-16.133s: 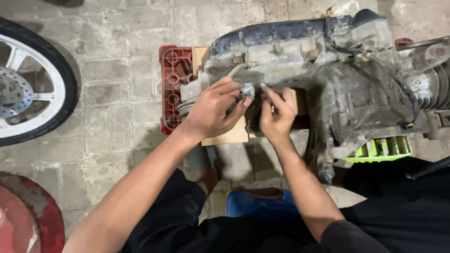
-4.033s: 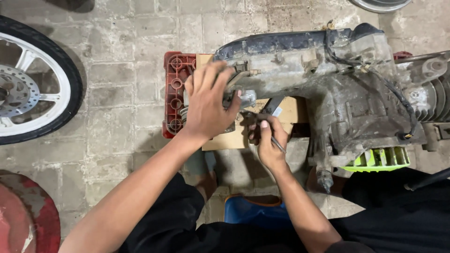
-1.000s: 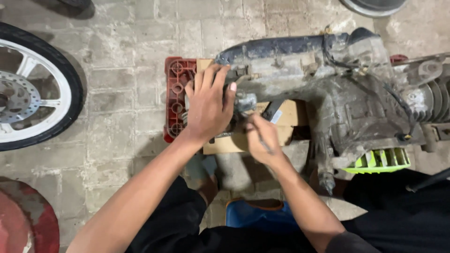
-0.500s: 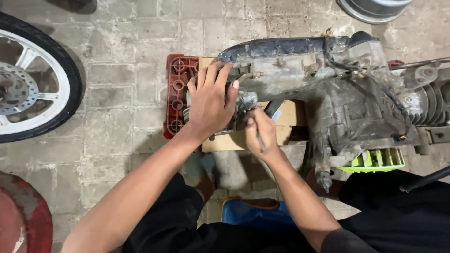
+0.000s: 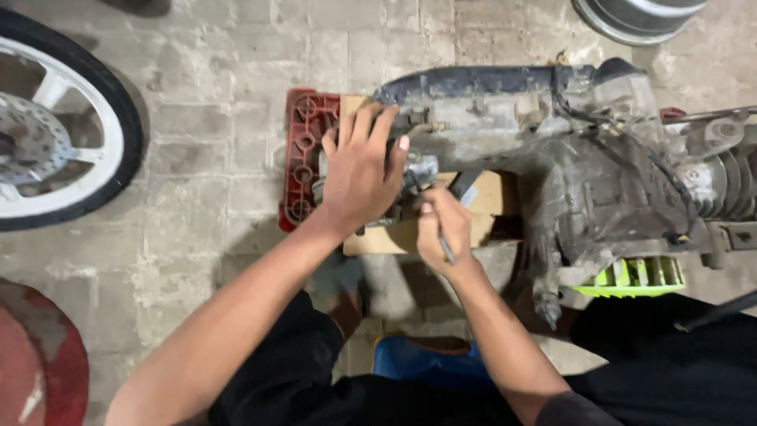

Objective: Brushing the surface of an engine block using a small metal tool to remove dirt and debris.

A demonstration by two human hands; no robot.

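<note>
A dirty grey scooter engine lies across a red plastic crate and a cardboard box on a brick floor. My left hand rests flat, fingers spread, on the engine's left end. Just to its right, my right hand is closed around a thin metal tool, whose tip points up at a small metal part under the engine casing. Where the tip meets that part is hidden by my fingers.
A motorcycle wheel with a white rim lies at the left. A red round object sits at the bottom left, a metal rim at the top right. A green finned fan cover and a blue stool are near my legs.
Earlier both hands worked the small part with their fingers. Since then my left hand has laid itself flat on the engine, and my right hand has taken up the thin tool.
</note>
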